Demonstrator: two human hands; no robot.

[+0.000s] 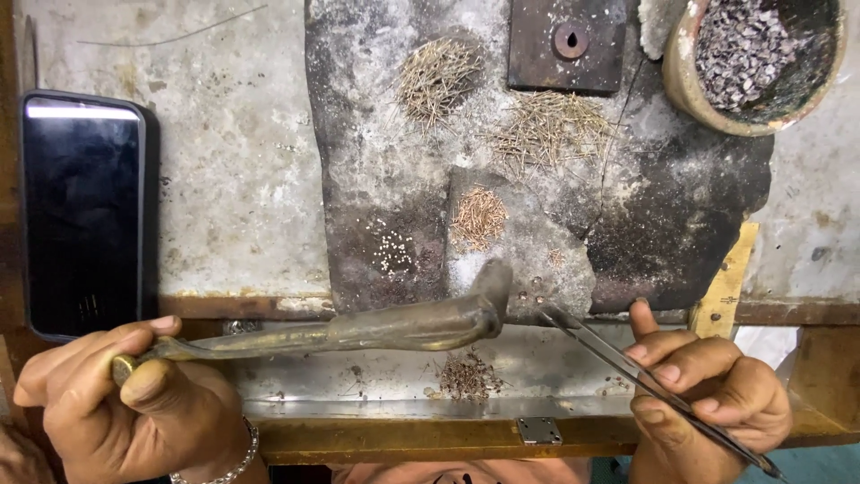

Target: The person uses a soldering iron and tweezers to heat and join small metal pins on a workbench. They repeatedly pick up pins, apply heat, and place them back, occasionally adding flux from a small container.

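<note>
My left hand [134, 403] grips the thin handle end of a brass blowpipe torch [394, 327], which runs rightward to a bent nozzle near the edge of a dark charred work slab [681, 224]. Steel tweezers [627, 363] are pinched in my right hand [708, 394], with their tips close to the nozzle at the slab's front edge. On the slab lie a small heap of short copper-coloured wire bits [477, 218], a cluster of tiny pale beads [392, 251] and two piles of thin brass pins [437, 76] [548, 130].
A black phone [82, 211] lies on the left of the bench. A clay bowl [685, 76] with grey chips stands at the top right, beside a rusty square plate [564, 45]. Below the slab, a metal tray [358, 376] holds scrap filings [466, 376].
</note>
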